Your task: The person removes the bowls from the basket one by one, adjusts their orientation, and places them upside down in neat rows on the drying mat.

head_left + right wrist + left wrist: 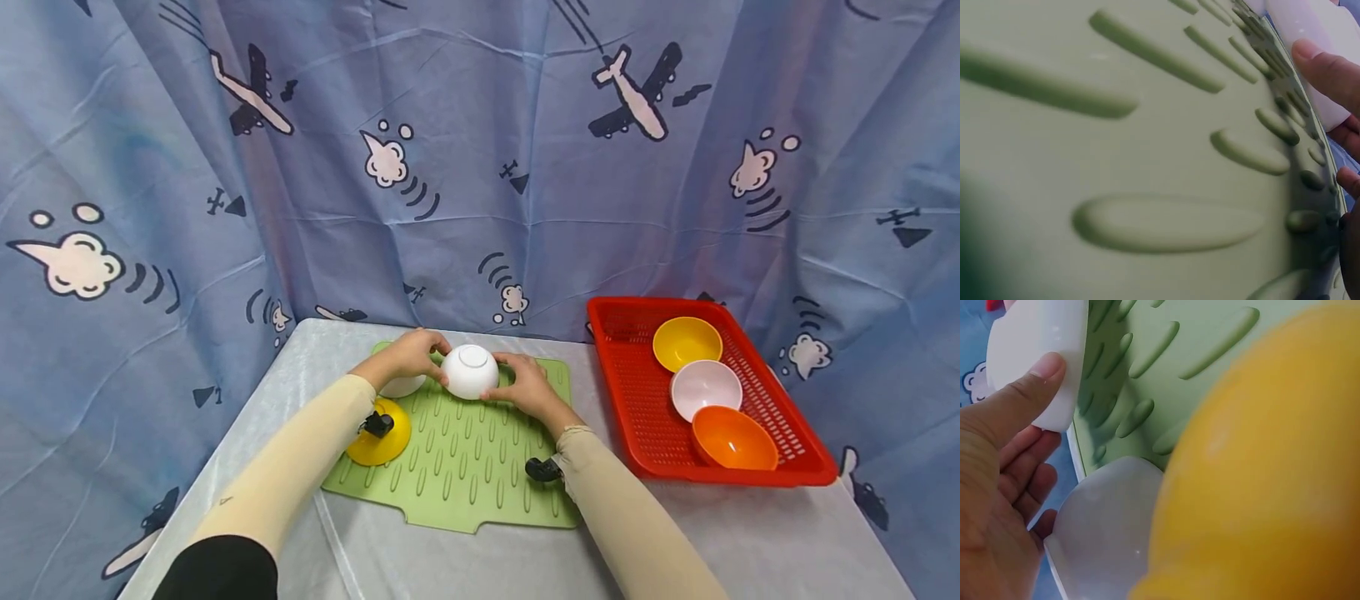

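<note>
Both hands hold a white bowl (469, 372), bottom up, over the far part of a green ridged drying mat (480, 467). My left hand (412, 353) pinches its left side; the thumb lies along the wall in the left wrist view. On the opposite side my right hand (527, 388) grips the rim, thumb in front and fingers behind. Beneath the left hand another white bowl (403, 386) sits on the mat, partly hidden by that hand. A yellow bowl (390, 446) lies upside down nearer me, below the left wrist, and fills much of the left wrist view.
To the right stands a red plastic basket (630, 417) with slotted walls. In it lie a yellow bowl (687, 342), a pinkish-white bowl (705, 388) and an orange bowl (733, 439), all facing up. A blue patterned curtain (450, 267) hangs behind the white-covered table (300, 392).
</note>
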`<state>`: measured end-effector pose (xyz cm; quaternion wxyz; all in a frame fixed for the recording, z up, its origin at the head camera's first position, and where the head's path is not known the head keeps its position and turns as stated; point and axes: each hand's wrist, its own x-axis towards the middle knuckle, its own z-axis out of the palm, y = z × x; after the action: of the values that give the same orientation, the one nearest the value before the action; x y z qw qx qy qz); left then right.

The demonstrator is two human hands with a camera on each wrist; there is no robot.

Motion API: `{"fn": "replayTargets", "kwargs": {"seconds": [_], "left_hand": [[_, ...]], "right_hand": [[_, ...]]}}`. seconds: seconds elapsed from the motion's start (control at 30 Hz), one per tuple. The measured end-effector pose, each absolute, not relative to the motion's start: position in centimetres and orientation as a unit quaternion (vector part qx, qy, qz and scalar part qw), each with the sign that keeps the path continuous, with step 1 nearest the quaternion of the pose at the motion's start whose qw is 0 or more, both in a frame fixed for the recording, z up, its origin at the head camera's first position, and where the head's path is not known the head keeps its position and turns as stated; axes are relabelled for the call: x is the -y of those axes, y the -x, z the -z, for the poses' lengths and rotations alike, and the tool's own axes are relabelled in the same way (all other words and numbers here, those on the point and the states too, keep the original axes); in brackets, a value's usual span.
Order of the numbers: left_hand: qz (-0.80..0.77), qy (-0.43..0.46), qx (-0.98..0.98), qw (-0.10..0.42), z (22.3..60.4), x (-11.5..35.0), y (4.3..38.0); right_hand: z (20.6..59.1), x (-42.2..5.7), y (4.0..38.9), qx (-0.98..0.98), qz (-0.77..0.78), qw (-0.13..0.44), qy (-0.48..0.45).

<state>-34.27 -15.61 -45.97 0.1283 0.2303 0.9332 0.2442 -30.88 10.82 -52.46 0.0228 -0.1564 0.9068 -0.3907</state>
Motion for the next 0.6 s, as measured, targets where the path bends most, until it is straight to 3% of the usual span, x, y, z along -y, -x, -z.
{"fn": "replayTargets", "kwargs": {"seconds": [0.6], "left_hand": [[-0.155, -0.216, -0.956, 0.126, 47.0, 14.1, 34.6]], "right_hand": [[52.9, -10.7, 30.9, -0.921, 0.355, 0.01, 0.158]]}}
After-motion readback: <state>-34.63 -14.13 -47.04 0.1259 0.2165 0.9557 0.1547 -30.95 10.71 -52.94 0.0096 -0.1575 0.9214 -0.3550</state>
